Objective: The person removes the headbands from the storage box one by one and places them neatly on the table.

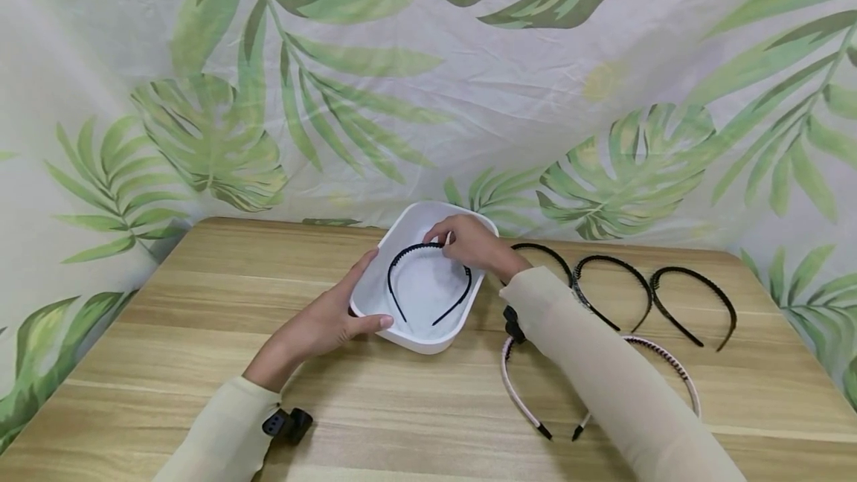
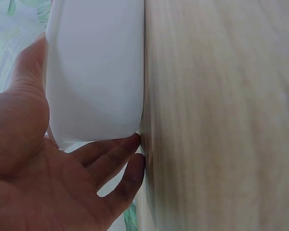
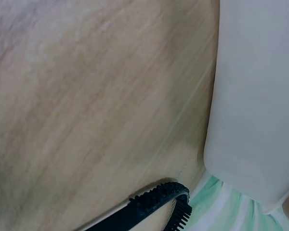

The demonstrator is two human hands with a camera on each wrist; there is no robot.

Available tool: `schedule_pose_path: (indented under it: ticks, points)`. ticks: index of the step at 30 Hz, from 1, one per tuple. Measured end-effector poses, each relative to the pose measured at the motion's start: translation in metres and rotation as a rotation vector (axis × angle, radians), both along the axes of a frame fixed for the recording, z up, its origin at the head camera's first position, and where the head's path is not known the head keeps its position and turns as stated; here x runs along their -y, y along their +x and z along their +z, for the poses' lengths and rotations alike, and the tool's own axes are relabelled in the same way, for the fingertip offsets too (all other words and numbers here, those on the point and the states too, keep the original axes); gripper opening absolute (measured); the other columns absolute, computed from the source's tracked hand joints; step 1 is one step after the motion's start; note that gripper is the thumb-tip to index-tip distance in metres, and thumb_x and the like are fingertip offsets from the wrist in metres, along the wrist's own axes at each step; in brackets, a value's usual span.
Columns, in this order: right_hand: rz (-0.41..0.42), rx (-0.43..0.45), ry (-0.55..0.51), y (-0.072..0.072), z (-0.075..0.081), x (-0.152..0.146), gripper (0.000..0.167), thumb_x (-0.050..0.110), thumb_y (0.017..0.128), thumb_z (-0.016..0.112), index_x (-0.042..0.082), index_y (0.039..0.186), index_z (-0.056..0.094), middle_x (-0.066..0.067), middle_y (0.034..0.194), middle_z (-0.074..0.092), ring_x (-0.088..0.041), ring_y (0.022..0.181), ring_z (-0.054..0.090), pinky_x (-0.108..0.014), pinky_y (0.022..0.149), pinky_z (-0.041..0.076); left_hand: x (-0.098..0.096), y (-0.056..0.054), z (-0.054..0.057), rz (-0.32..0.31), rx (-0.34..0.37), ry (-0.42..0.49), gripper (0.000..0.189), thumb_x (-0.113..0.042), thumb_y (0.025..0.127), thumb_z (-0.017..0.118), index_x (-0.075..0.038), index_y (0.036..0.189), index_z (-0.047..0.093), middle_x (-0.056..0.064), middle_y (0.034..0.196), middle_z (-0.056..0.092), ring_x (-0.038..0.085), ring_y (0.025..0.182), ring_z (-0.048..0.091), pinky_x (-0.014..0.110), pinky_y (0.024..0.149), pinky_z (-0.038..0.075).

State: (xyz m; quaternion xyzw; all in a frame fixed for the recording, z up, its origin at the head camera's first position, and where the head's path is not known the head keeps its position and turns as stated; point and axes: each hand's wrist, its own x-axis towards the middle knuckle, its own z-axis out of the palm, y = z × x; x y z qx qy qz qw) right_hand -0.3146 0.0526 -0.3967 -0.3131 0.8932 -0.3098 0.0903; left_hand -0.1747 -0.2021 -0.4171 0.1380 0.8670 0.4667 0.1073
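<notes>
Head view gives me the clearest read: a white plastic tub (image 1: 420,339) sits on the wooden table (image 1: 201,333), close to the leaf-print backdrop (image 1: 402,80). Inside the tub I see a black toothed headband (image 1: 428,281), its arch toward the tub's far wall and its two tips pointing at the near wall. My right hand (image 1: 472,244) reaches over the tub's far right corner with fingers curled, pinching the top of that headband's arch. My left hand (image 1: 321,326) is on the tub's left side, fingers relaxed and fairly straight along the outer wall, thumb lying on the near rim.

From the left wrist camera, the left hand (image 2: 33,163) lies spread flat against the tub's (image 2: 94,72) smooth white side, fingertips (image 2: 130,144) down where the tub meets the table (image 2: 221,115).

Right wrist view shows only the tub's wall (image 3: 260,96), bare table (image 3: 86,96) and a piece of a black toothed headband (image 3: 159,199) lying just beside the tub; the hand itself is barely in that frame.

Right of the tub, three more black headbands lie in a row on the table (image 1: 545,255) (image 1: 616,285) (image 1: 696,300). Nearer than those, a pink headband (image 1: 518,393) is partly under my right sleeve (image 1: 602,370).
</notes>
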Motion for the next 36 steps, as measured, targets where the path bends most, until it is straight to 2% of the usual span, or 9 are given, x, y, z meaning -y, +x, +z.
schedule_pose_path:
  ticks: [9, 16, 25, 29, 36]
  points:
    - [0.009, -0.028, -0.003, 0.000, 0.001, 0.000, 0.043, -0.011, 0.087, 0.056, 0.008, 0.117, 0.080, -0.013, 0.104, 0.071, -0.019, 0.086, 0.057, -0.024, 0.070, 0.045, 0.000, -0.001, 0.000, -0.003, 0.009, 0.023, 0.110, -0.028, 0.094, 0.081, -0.020, 0.171, 0.002, 0.016, 0.172, 0.026, 0.034, 0.135, 0.048, 0.051, 0.111, 0.039]
    - [-0.004, -0.037, -0.004, 0.001, 0.005, 0.001, 0.043, -0.009, 0.089, 0.056, 0.011, 0.118, 0.080, -0.012, 0.107, 0.074, -0.020, 0.088, 0.058, -0.026, 0.072, 0.045, -0.001, -0.001, -0.001, 0.004, 0.006, 0.014, 0.109, -0.026, 0.095, 0.080, -0.018, 0.170, 0.002, 0.017, 0.172, 0.025, 0.035, 0.134, 0.048, 0.051, 0.111, 0.039]
    - [-0.005, -0.032, -0.018, 0.009, 0.017, 0.003, 0.041, -0.007, 0.092, 0.057, 0.013, 0.120, 0.080, -0.008, 0.114, 0.075, -0.020, 0.090, 0.055, -0.027, 0.074, 0.044, -0.001, -0.001, -0.001, 0.019, 0.022, 0.009, 0.110, -0.026, 0.094, 0.081, -0.016, 0.170, 0.002, 0.018, 0.173, 0.020, 0.036, 0.139, 0.045, 0.053, 0.115, 0.036]
    - [0.012, -0.047, -0.028, 0.013, 0.023, 0.002, 0.040, -0.006, 0.092, 0.057, 0.011, 0.120, 0.080, -0.009, 0.115, 0.075, -0.021, 0.089, 0.055, -0.027, 0.074, 0.044, -0.002, -0.001, -0.001, 0.022, 0.029, 0.014, 0.111, -0.027, 0.094, 0.081, -0.017, 0.170, 0.002, 0.018, 0.174, 0.018, 0.037, 0.146, 0.039, 0.055, 0.119, 0.032]
    - [0.039, -0.101, -0.035, 0.017, 0.035, -0.003, 0.041, -0.007, 0.090, 0.058, 0.009, 0.120, 0.079, -0.010, 0.115, 0.077, -0.022, 0.091, 0.058, -0.028, 0.075, 0.045, -0.003, -0.001, 0.000, 0.018, 0.023, 0.015, 0.111, -0.028, 0.094, 0.081, -0.017, 0.170, 0.001, 0.019, 0.175, 0.017, 0.038, 0.147, 0.038, 0.056, 0.120, 0.030]
